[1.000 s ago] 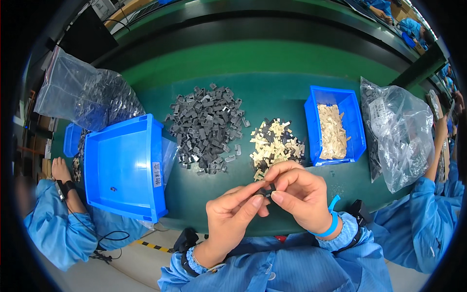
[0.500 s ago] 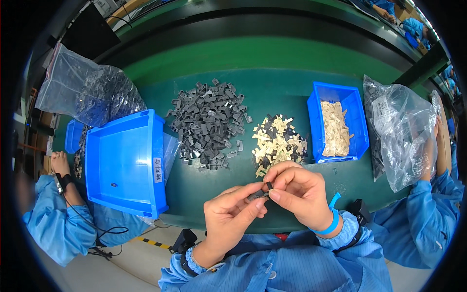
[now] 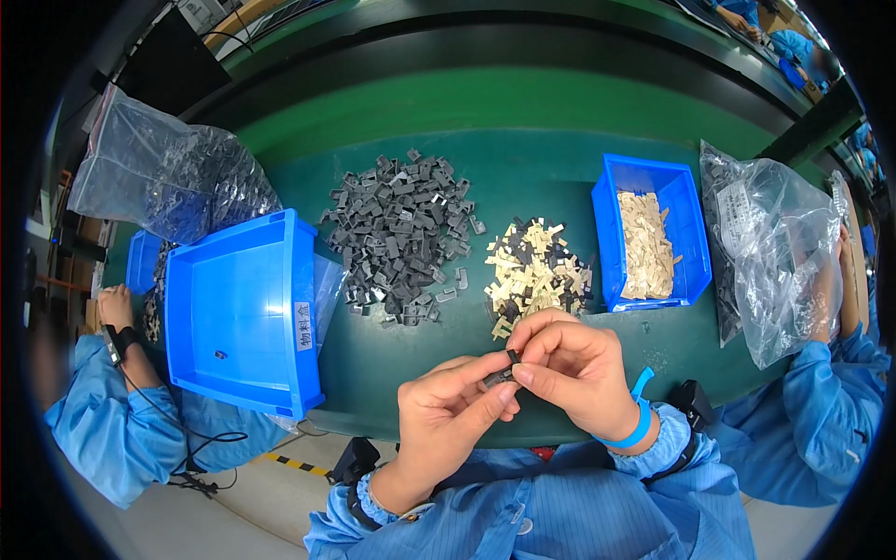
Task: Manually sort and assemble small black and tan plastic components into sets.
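Near the table's front edge, my left hand point(image 3: 441, 418) is closed on a small dark grey plastic part point(image 3: 497, 377), pinched between thumb and fingers. My right hand point(image 3: 581, 378), wearing a blue wristband point(image 3: 638, 427), meets it and pinches a small black strip point(image 3: 512, 356) against the grey part. Fingers hide how far the two pieces fit together. Beyond my hands lies a heap of dark grey plastic parts point(image 3: 397, 233). To its right is a smaller heap of cream and black pieces point(image 3: 532, 271), just past my right fingertips.
A large blue bin point(image 3: 238, 327) at left holds one small dark piece point(image 3: 220, 355). At right, a smaller blue bin point(image 3: 694, 224) contains beige pieces point(image 3: 644, 247). Clear plastic bags of dark parts flank both sides, left point(image 3: 168, 173) and right point(image 3: 779, 252). Co-workers' blue sleeves show at both sides.
My hands stay together in nearly the same place. The grey part and black strip have shifted and tilted slightly between my fingers.
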Action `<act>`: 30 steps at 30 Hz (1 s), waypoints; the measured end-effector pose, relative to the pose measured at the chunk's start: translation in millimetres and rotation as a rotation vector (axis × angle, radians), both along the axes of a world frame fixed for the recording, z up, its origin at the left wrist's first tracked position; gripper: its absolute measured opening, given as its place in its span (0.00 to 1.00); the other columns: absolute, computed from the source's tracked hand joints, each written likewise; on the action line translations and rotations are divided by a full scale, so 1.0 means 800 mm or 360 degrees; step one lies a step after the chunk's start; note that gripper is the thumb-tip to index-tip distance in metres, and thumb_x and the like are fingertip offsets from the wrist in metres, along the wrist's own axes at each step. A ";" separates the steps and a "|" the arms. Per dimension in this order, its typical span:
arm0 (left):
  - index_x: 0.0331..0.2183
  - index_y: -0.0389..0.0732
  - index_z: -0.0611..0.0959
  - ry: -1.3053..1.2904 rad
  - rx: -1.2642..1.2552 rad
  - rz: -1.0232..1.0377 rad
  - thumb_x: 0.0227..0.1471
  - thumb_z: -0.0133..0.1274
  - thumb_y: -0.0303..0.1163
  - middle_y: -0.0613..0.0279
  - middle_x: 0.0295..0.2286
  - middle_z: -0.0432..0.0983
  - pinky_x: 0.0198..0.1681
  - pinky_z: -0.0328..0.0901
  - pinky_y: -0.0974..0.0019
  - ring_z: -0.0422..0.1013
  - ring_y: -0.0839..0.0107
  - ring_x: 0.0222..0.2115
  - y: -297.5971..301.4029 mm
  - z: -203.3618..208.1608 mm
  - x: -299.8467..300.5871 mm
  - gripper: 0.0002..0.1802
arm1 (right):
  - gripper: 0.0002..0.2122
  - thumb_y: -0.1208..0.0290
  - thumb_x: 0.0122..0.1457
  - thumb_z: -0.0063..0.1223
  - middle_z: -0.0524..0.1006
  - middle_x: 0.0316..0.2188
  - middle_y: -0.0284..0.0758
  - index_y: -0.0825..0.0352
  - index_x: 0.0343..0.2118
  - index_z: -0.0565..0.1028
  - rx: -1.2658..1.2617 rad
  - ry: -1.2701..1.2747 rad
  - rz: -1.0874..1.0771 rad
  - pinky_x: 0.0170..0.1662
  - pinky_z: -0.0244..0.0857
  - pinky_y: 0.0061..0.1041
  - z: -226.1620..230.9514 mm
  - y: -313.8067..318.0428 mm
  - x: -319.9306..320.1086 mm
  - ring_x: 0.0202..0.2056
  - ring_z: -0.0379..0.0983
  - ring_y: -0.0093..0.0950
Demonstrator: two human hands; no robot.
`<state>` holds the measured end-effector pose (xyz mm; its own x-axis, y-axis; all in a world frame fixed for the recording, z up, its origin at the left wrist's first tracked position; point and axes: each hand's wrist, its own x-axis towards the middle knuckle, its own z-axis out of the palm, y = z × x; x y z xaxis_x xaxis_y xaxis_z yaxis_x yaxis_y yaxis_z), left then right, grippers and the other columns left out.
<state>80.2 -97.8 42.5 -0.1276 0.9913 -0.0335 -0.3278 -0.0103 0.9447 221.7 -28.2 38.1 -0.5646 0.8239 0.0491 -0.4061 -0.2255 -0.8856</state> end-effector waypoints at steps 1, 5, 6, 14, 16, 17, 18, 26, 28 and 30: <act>0.39 0.29 0.76 0.0020 -0.0011 -0.0006 0.46 0.51 0.16 0.54 0.28 0.73 0.26 0.67 0.77 0.72 0.75 0.24 0.000 0.001 0.000 0.15 | 0.01 0.87 0.50 0.50 0.67 0.37 0.37 0.75 0.25 0.71 -0.0004 0.0001 0.0001 0.35 0.66 0.19 0.000 0.000 0.000 0.33 0.68 0.20; 0.39 0.30 0.76 -0.0020 -0.0011 -0.0027 0.46 0.51 0.16 0.54 0.28 0.73 0.26 0.67 0.77 0.72 0.75 0.24 0.000 0.001 -0.001 0.15 | 0.02 0.87 0.50 0.49 0.67 0.37 0.36 0.75 0.25 0.71 0.0034 -0.0027 -0.0003 0.36 0.67 0.19 -0.001 0.001 0.001 0.33 0.68 0.20; 0.40 0.30 0.76 -0.0022 -0.0034 -0.0036 0.46 0.51 0.16 0.55 0.28 0.73 0.26 0.67 0.77 0.71 0.76 0.24 0.000 0.002 -0.001 0.15 | 0.02 0.87 0.50 0.50 0.67 0.37 0.36 0.75 0.25 0.71 0.0031 -0.0034 0.0005 0.36 0.66 0.19 -0.001 0.001 0.002 0.34 0.68 0.20; 0.40 0.31 0.76 -0.0070 -0.0062 -0.0049 0.46 0.51 0.17 0.55 0.29 0.73 0.26 0.67 0.77 0.71 0.76 0.24 0.001 0.001 0.000 0.15 | 0.03 0.87 0.48 0.50 0.67 0.37 0.36 0.73 0.25 0.71 0.0111 -0.0086 -0.0026 0.40 0.65 0.19 -0.004 0.000 0.003 0.36 0.68 0.19; 0.40 0.31 0.76 -0.0106 -0.0036 -0.0059 0.46 0.51 0.17 0.55 0.29 0.73 0.27 0.67 0.77 0.71 0.75 0.25 0.001 0.000 0.000 0.15 | 0.03 0.87 0.48 0.51 0.67 0.37 0.36 0.73 0.25 0.71 0.0134 -0.0089 -0.0043 0.40 0.65 0.19 -0.004 0.000 0.003 0.36 0.68 0.19; 0.40 0.31 0.76 -0.0105 -0.0035 -0.0059 0.46 0.51 0.17 0.55 0.29 0.73 0.27 0.67 0.77 0.71 0.75 0.25 0.001 -0.001 0.001 0.15 | 0.03 0.87 0.48 0.51 0.67 0.37 0.36 0.73 0.25 0.71 0.0135 -0.0088 -0.0043 0.40 0.65 0.19 -0.004 0.000 0.003 0.36 0.68 0.19; 0.40 0.31 0.76 -0.0124 -0.0032 -0.0058 0.46 0.51 0.17 0.55 0.29 0.73 0.27 0.67 0.77 0.71 0.75 0.25 0.001 -0.001 0.001 0.15 | 0.03 0.87 0.47 0.51 0.67 0.36 0.36 0.73 0.25 0.71 0.0155 -0.0096 -0.0054 0.39 0.66 0.19 -0.004 0.000 0.002 0.36 0.68 0.19; 0.40 0.32 0.76 -0.0156 -0.0024 -0.0057 0.46 0.50 0.16 0.55 0.29 0.73 0.27 0.67 0.76 0.71 0.75 0.25 0.001 -0.002 0.004 0.15 | 0.04 0.87 0.46 0.51 0.67 0.35 0.37 0.72 0.24 0.70 0.0245 -0.0118 -0.0090 0.37 0.67 0.19 -0.004 0.001 0.002 0.34 0.68 0.20; 0.40 0.32 0.76 -0.0177 -0.0034 -0.0055 0.46 0.50 0.16 0.55 0.29 0.73 0.28 0.68 0.76 0.71 0.74 0.26 0.001 -0.003 0.005 0.15 | 0.04 0.86 0.46 0.52 0.67 0.35 0.37 0.72 0.23 0.70 0.0302 -0.0147 -0.0111 0.37 0.67 0.19 -0.005 0.001 0.002 0.34 0.69 0.20; 0.40 0.32 0.76 -0.0206 -0.0022 -0.0052 0.46 0.50 0.16 0.55 0.30 0.73 0.29 0.68 0.75 0.72 0.74 0.26 0.001 -0.005 0.006 0.15 | 0.04 0.86 0.46 0.52 0.67 0.35 0.37 0.72 0.23 0.69 0.0305 -0.0147 -0.0118 0.36 0.67 0.19 -0.005 0.001 0.002 0.33 0.69 0.20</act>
<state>85.1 -97.4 38.8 -0.0889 0.9942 -0.0611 -0.4470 0.0150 0.8944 223.6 -27.4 34.0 -0.5125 0.8437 0.1596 -0.3302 -0.0221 -0.9436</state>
